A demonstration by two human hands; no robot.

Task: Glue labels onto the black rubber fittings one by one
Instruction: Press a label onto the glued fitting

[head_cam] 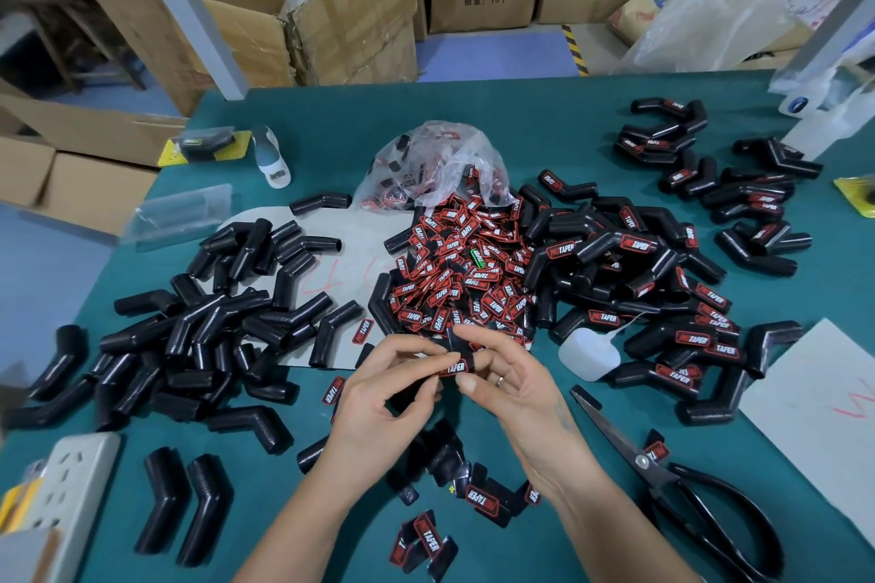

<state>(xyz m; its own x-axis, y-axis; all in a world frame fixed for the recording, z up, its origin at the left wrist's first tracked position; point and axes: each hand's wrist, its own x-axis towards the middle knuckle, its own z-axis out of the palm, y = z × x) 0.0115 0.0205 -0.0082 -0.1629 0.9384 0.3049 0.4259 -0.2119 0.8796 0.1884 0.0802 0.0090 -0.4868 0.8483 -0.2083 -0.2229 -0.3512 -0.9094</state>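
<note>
bag (428, 156): at 12 o'clock, spilling labels (461, 275)
hands: left hand (383, 398) and right hand (509, 381) pinch one label (455, 366)
table (544, 118): bare toward 12 o'clock

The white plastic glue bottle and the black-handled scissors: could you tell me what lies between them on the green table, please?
In the head view, only bare green table separates the glue bottle from the scissors.

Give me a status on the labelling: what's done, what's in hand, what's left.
Done: a large pile of labelled fittings lies on the right of the table. In hand: the left hand and right hand hold one label between their fingers; no fitting is in either hand. Left: a heap of bare fittings on the left, and the loose labels in the middle.
</note>
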